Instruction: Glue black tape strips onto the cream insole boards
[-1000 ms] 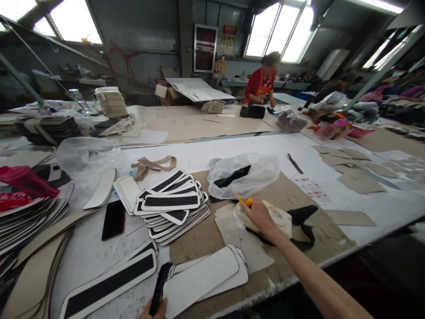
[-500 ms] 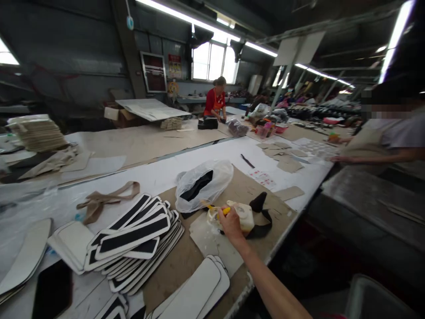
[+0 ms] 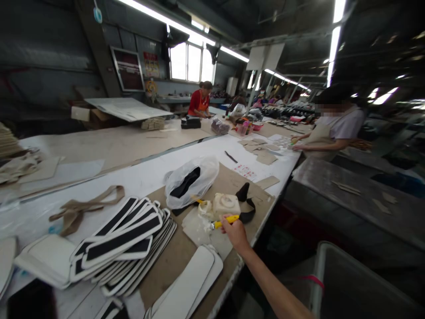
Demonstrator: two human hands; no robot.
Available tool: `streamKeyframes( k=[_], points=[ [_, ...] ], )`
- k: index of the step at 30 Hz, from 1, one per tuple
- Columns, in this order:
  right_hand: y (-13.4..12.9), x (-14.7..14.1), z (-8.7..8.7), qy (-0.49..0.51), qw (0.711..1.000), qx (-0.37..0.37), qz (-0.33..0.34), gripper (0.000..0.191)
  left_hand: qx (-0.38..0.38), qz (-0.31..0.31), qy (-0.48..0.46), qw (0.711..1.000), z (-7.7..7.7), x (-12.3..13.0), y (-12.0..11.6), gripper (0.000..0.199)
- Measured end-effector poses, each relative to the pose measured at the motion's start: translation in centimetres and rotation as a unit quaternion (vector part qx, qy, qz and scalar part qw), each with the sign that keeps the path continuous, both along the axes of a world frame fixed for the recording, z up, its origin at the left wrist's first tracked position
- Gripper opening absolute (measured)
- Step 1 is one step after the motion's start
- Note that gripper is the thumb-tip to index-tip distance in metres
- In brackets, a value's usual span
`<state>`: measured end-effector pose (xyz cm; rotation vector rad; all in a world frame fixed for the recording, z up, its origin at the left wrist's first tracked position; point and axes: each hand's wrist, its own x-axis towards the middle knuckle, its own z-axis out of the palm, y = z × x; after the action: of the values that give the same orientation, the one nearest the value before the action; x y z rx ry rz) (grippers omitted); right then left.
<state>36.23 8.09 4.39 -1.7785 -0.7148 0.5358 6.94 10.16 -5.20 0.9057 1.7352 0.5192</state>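
Note:
My right hand (image 3: 234,232) grips a brush with a yellow handle (image 3: 229,220). Its head is down over a glue-smeared pale sheet (image 3: 195,228) on a brown board. Just behind the hand sits a cream plastic container (image 3: 226,204) with an open mouth at its left, where a second yellow handle sticks out. To the left lies a fanned stack of white-edged black strips (image 3: 126,241). Plain whitish rounded pieces (image 3: 189,281) lie nearer to me. My left hand is out of view.
A clear plastic bag (image 3: 206,173) with black pieces inside lies behind the container. A tan strap (image 3: 89,206) rests at left, a dark phone-like slab (image 3: 31,301) at the lower left. One co-worker (image 3: 199,101) works across the table, another (image 3: 332,124) along its right edge.
My right hand has drawn the brush out of the container's mouth and down toward me, over the pale sheet. The view has swung to the right.

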Motion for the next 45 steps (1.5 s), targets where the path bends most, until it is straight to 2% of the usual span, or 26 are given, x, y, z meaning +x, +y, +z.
streamKeyframes(
  k=[3,5,8,11,17,21,24,27,37,42,45],
  points=[
    [-2.9,-4.0,0.6,0.116,0.989,-0.016,0.093,0.04,-0.048,0.044,-0.037,0.997,0.7,-3.6,-5.6,0.038],
    [-4.3,-6.9,0.8,0.155,0.974,-0.047,0.158,0.038,-0.047,0.062,-0.171,0.982,1.5,-4.7,-7.9,0.038],
    [-5.4,-10.7,0.4,0.18,0.953,-0.089,0.225,0.035,-0.069,0.088,-0.248,0.962,2.1,-5.1,-8.3,0.039],
    [-5.9,-13.4,-0.6,0.192,0.941,-0.108,0.256,0.032,-0.075,0.104,-0.266,0.956,2.0,-5.2,-7.7,0.04],
    [-6.0,-15.8,-2.8,0.157,0.93,-0.117,0.312,0.028,-0.071,0.094,-0.276,0.954,1.6,-5.4,-7.9,0.038],
    [-6.2,-15.3,-3.8,0.029,0.942,-0.112,0.314,0.024,-0.057,0.103,-0.257,0.959,1.4,-5.3,-7.9,0.036],
    [-6.2,-14.0,-3.6,-0.094,0.944,-0.08,0.305,0.021,-0.046,0.112,-0.242,0.963,1.2,-5.1,-7.9,0.036],
    [-5.9,-12.3,-3.3,-0.168,0.938,-0.07,0.293,0.019,-0.039,0.113,-0.235,0.965,1.1,-5.0,-8.0,0.036],
    [-4.8,-6.7,-3.5,-0.326,0.915,-0.017,0.238,0.013,-0.042,0.116,-0.208,0.97,1.0,-4.6,-7.8,0.041],
    [-4.9,-5.7,-1.9,-0.361,0.901,-0.002,0.24,0.012,-0.03,0.105,-0.198,0.974,0.2,-4.8,-8.0,0.042],
    [-5.7,-6.2,-1.8,-0.396,0.883,-0.008,0.253,0.014,-0.02,0.092,-0.197,0.976,0.0,-4.9,-8.2,0.042]
  ],
)
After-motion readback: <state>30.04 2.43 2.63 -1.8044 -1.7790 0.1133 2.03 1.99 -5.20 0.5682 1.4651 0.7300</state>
